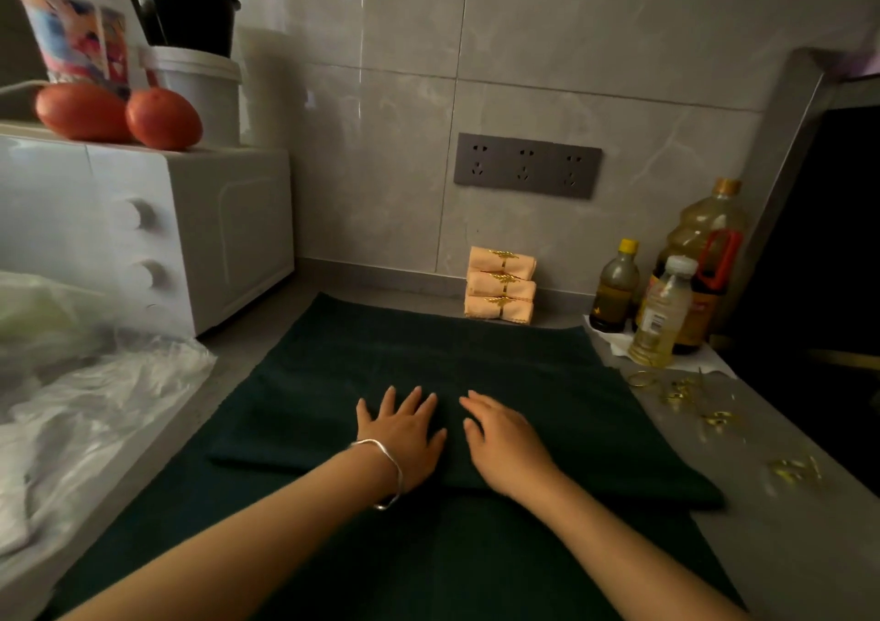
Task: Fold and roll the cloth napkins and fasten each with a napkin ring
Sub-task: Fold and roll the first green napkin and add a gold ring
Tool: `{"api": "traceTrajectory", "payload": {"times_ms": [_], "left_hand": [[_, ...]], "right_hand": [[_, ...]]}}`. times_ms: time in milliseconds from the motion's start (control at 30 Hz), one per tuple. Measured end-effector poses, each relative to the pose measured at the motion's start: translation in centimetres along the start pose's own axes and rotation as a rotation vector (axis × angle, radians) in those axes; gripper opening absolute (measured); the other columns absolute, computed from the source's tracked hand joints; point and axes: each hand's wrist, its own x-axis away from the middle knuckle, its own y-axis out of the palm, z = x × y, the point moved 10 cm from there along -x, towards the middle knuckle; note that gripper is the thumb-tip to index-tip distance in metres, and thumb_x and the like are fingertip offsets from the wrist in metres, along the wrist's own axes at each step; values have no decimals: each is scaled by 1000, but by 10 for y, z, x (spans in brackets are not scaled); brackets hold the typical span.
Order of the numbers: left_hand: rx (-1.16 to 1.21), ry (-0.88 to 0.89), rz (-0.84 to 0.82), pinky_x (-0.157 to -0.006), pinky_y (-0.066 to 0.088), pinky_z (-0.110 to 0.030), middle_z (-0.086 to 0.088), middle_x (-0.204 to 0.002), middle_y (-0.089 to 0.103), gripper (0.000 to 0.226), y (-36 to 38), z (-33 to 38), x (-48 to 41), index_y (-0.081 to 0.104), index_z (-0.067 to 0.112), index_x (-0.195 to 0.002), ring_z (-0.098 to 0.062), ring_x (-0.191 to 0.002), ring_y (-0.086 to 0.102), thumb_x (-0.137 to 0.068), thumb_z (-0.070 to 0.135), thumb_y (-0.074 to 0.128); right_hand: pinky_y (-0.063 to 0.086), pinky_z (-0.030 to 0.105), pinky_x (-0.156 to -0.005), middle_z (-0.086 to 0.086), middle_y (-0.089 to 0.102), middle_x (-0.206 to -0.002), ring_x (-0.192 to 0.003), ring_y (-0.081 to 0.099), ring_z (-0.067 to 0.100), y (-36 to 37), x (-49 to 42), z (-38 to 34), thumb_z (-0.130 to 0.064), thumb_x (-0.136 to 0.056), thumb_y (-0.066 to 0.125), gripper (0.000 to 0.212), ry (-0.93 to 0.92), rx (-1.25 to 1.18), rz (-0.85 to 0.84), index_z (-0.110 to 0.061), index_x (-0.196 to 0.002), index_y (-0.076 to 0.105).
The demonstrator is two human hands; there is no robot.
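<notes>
The fingers of the left hand (pixel 413 404) are spread and straight, and those of the right (pixel 476 408) lie nearly straight and close together. Neither set grips anything. The left hand (pixel 405 435) and right hand (pixel 509 449) rest palm-down, side by side, on the middle of the large dark green cloth napkin (pixel 428 344), apparently to flatten it and set the crease. Under the palms the cloth is doubled into a wide folded band (pixel 619 454) whose near edge runs across the napkin. A thin silver bangle (pixel 393 473) circles the left wrist.

The napkin lies flat on the grey stone surface (pixel 785 549) directly in front of the person, where both arms reach it evenly. The folding looks partly done, with rolling not yet begun.

The loose gold wire napkin rings (pixel 681 392) lie scattered just beside the napkin's right edge, probably kept there for the right hand. Against the tiled wall beyond, three peach rolled napkins (pixel 500 284) with gold rings on are stacked, finished and out of the way.
</notes>
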Motion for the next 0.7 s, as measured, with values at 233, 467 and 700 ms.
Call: {"api": "traceTrajectory", "payload": {"times_ms": [233,467,700], "left_hand": [[-15,-62,47,-112,-9,-58,7,-158,-11,57,14,-10,-1,-5,33,-149,-24,-145,-12,-98,52,13],[-12,-115,122,-113,-7,-57,6,-158,-5,64,8,-38,8,0,38,-149,-23,-146,-6,-92,64,15],[-6,-230,147,-114,-2,-57,8,-158,-4,68,0,-87,17,2,41,-148,-21,-146,-4,-88,70,17]], "right_hand": [[-4,40,-118,-8,0,-159,-146,-4,13,26,8,7,-44,-102,16,50,40,198,-118,-35,-150,8],[-5,47,-117,-8,-5,-159,-146,-7,18,8,19,60,-57,-97,13,54,165,245,-114,-44,-148,2],[0,39,-119,-4,-5,-159,-146,-3,16,-28,44,133,-57,-97,13,58,285,251,-68,-36,-149,1]]}}
